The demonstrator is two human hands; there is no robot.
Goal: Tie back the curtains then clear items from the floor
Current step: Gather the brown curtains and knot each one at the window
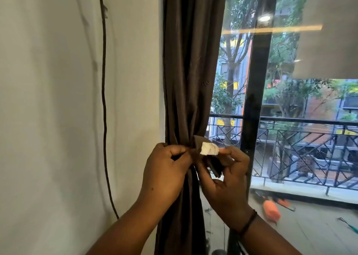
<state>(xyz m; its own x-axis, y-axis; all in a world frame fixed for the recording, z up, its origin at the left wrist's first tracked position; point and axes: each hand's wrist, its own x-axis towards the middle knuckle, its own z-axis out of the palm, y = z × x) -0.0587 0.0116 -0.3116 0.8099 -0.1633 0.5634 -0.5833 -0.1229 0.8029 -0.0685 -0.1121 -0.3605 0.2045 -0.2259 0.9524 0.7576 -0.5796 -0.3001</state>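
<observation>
Dark brown gathered fabric curtain [188, 80] hanging beside the white wall [48, 99], drawn in to a narrow waist at hand height, left of the glass window [290, 99]. Left hand [166, 169] at the curtain's left edge, fingers [179, 150] curled and pinching the brown fabric at the waist. Right hand [226, 177] just beside it to the right, fingers [235, 151] pinching the brown fabric tie-back strip [210, 162], its end folded over to show a pale cream patch [208, 148]; thumb and forefinger closed on that patch, strip's dark loose end hanging down across the palm. Both hands nearly touching at the curtain's waist. Thin dark cord bracelet [249, 222] on the right wrist. Long dark cable [104, 99] trailing down the wall, well apart from the curtain. Beyond the glass, black metal balcony railing [310, 150], and on the balcony floor an orange object [271, 211], blurred, kind unclear
</observation>
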